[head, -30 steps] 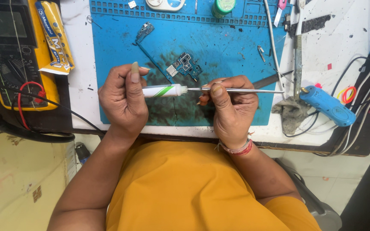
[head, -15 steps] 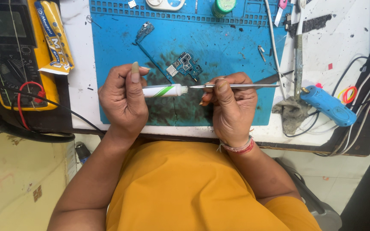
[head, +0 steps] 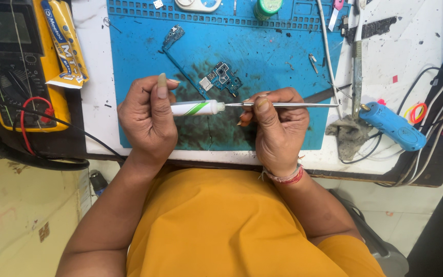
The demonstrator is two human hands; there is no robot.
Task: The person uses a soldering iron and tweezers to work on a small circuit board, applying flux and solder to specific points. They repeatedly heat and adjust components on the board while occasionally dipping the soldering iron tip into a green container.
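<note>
Little has shifted since a moment earlier: the left hand still grips a small white tube, nozzle meeting the tip of a thin metal tool pinched in the right hand. Both hover over the blue mat on the bench, near a small circuit board.

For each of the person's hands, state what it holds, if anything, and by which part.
The left hand grips a small white tube around its rear body. The right hand pinches a thin metal tool near its front end, the tip at the tube's nozzle.
</note>
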